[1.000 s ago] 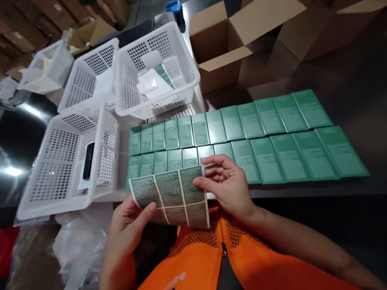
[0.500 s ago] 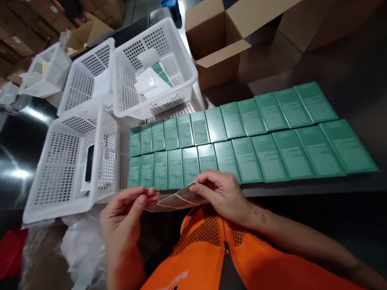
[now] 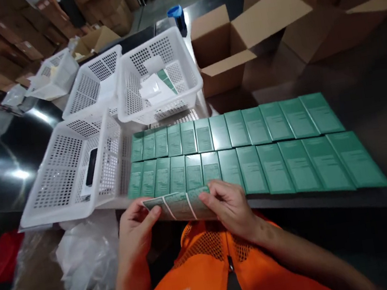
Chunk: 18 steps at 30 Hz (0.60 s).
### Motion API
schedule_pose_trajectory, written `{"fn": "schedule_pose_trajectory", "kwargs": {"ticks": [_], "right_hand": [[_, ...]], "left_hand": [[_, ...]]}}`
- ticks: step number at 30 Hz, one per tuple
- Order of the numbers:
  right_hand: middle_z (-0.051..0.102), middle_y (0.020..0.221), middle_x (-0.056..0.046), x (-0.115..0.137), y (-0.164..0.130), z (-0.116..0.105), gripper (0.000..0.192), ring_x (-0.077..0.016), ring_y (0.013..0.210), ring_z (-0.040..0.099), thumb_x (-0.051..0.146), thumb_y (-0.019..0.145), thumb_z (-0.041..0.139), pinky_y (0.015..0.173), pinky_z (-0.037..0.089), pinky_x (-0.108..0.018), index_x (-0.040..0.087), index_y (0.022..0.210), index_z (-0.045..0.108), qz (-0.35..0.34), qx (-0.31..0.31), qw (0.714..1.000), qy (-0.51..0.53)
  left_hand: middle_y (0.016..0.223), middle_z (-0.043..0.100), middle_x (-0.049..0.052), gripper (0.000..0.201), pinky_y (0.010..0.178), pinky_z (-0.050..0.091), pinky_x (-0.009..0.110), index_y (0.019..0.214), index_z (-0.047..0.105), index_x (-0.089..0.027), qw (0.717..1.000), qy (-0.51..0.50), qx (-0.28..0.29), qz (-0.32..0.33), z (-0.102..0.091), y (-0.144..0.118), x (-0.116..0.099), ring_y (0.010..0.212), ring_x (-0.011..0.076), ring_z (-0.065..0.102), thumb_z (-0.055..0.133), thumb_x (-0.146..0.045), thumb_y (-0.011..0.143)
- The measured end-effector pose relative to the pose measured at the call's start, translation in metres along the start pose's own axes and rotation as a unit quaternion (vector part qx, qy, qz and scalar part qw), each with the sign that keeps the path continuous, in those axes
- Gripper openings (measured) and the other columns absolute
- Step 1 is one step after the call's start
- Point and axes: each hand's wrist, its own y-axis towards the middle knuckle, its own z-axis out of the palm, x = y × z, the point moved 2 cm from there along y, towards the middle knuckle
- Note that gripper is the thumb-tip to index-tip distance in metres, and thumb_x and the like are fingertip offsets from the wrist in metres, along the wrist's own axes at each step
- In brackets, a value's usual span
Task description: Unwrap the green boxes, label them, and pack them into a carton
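Between my hands is a strip of green labels (image 3: 178, 207) with white gaps, held level just in front of the table edge. My left hand (image 3: 137, 225) pinches its left end between thumb and fingers. The right end is pinched by my right hand (image 3: 227, 203). Just beyond the strip, two rows of flat green boxes (image 3: 250, 168) lie side by side on the dark table (image 3: 366, 122). My right hand overlaps the near edge of the front row. Fine print on the boxes is too small to read.
White perforated baskets stand at the left; the nearest basket (image 3: 51, 175) has a dark phone-like object (image 3: 91, 167) inside. Another basket (image 3: 163, 105) holds white and green sheets. An open carton (image 3: 228, 73) stands behind the boxes. A clear plastic bag (image 3: 83, 260) hangs at lower left.
The strip has tilted so its green printed face shows more. My left hand has closed on its left end and moved slightly right. The view has shifted slightly.
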Motion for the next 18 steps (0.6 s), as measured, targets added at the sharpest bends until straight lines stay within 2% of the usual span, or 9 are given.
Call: {"fn": "schedule_pose_trajectory", "kwargs": {"ticks": [3, 4, 5, 7, 9, 11, 13, 15, 18], "right_hand": [[0.066, 0.077, -0.004, -0.002, -0.001, -0.004, 0.03, -0.0169, 0.075, 0.064, 0.037, 0.085, 0.074, 0.068, 0.053, -0.029, 0.021, 0.061, 0.065, 0.065, 0.02, 0.997, 0.042], [0.069, 0.086, -0.005, -0.003, -0.003, -0.005, 0.016, -0.0169, 0.076, 0.066, 0.035, 0.081, 0.078, 0.067, 0.055, -0.029, 0.022, 0.074, 0.074, 0.099, 0.014, 0.993, 0.069], [0.07, 0.091, -0.005, -0.005, -0.005, -0.006, 0.017, -0.0155, 0.072, 0.066, 0.034, 0.078, 0.081, 0.063, 0.055, -0.028, 0.023, 0.091, 0.078, 0.137, 0.008, 0.985, 0.1], [0.07, 0.087, -0.002, -0.009, -0.01, -0.008, 0.04, -0.012, 0.06, 0.064, 0.031, 0.073, 0.084, 0.054, 0.054, -0.024, 0.025, 0.112, 0.076, 0.203, 0.01, 0.969, 0.143], [0.07, 0.075, 0.0, -0.01, -0.014, -0.01, 0.029, -0.0124, 0.056, 0.064, 0.029, 0.077, 0.081, 0.052, 0.054, -0.024, 0.024, 0.105, 0.077, 0.209, 0.038, 0.97, 0.116], [0.074, 0.075, -0.001, -0.007, -0.018, -0.016, 0.009, -0.0161, 0.064, 0.07, 0.025, 0.087, 0.072, 0.059, 0.059, -0.028, 0.025, 0.094, 0.078, 0.123, 0.067, 0.99, 0.031], [0.079, 0.091, -0.003, 0.002, -0.024, -0.024, 0.018, -0.0218, 0.087, 0.076, 0.017, 0.091, 0.064, 0.076, 0.062, -0.035, 0.028, 0.096, 0.077, -0.026, 0.091, 0.994, -0.063], [0.079, 0.104, -0.002, 0.014, -0.033, -0.036, 0.022, -0.0242, 0.104, 0.073, 0.016, 0.089, 0.067, 0.095, 0.058, -0.041, 0.032, 0.102, 0.076, -0.161, 0.114, 0.974, -0.111], [0.079, 0.1, -0.002, 0.034, -0.044, -0.064, 0.03, -0.022, 0.104, 0.073, 0.03, 0.082, 0.081, 0.102, 0.055, -0.036, 0.033, 0.111, 0.073, -0.173, 0.182, 0.964, -0.09]], "left_hand": [[0.066, 0.07, 0.0, 0.028, 0.058, 0.053, 0.021, 0.072, 0.074, -0.019, 1.0, 0.016, -0.013, -0.02, -0.001, -0.002, -0.007, 0.061, 0.0133, 0.062, 0.093, -0.032, 0.056], [0.068, 0.071, 0.0, 0.028, 0.058, 0.053, 0.022, 0.072, 0.074, -0.019, 0.999, 0.023, -0.009, -0.031, -0.002, -0.003, -0.009, 0.061, 0.0146, 0.063, 0.093, -0.032, 0.056], [0.07, 0.072, 0.001, 0.029, 0.057, 0.054, 0.023, 0.074, 0.074, -0.02, 0.999, 0.031, -0.005, -0.041, -0.003, -0.004, -0.011, 0.062, 0.0158, 0.065, 0.093, -0.033, 0.057], [0.073, 0.073, 0.002, 0.031, 0.058, 0.055, 0.024, 0.081, 0.075, -0.02, 0.997, 0.048, 0.008, -0.057, -0.003, -0.005, -0.013, 0.065, 0.017, 0.066, 0.093, -0.031, 0.057], [0.072, 0.072, 0.001, 0.033, 0.058, 0.054, 0.023, 0.085, 0.076, -0.021, 0.996, 0.057, 0.019, -0.067, -0.002, -0.005, -0.014, 0.064, 0.0164, 0.066, 0.092, -0.031, 0.058], [0.066, 0.068, 0.0, 0.031, 0.054, 0.05, 0.021, 0.082, 0.075, -0.02, 0.995, 0.063, 0.025, -0.077, 0.001, -0.003, -0.014, 0.059, 0.0139, 0.062, 0.091, -0.032, 0.059], [0.061, 0.062, -0.001, 0.028, 0.049, 0.044, 0.019, 0.077, 0.073, -0.019, 0.993, 0.068, 0.021, -0.09, 0.005, 0.002, -0.014, 0.053, 0.0115, 0.055, 0.089, -0.034, 0.06], [0.058, 0.058, -0.003, 0.029, 0.047, 0.039, 0.018, 0.074, 0.071, -0.018, 0.992, 0.078, 0.007, -0.095, 0.008, 0.012, -0.015, 0.052, 0.0101, 0.051, 0.088, -0.034, 0.057], [0.06, 0.055, -0.004, 0.027, 0.048, 0.038, 0.019, 0.072, 0.067, -0.018, 0.991, 0.107, -0.032, -0.076, 0.011, 0.035, -0.016, 0.053, 0.0105, 0.048, 0.081, -0.031, 0.053]]}}
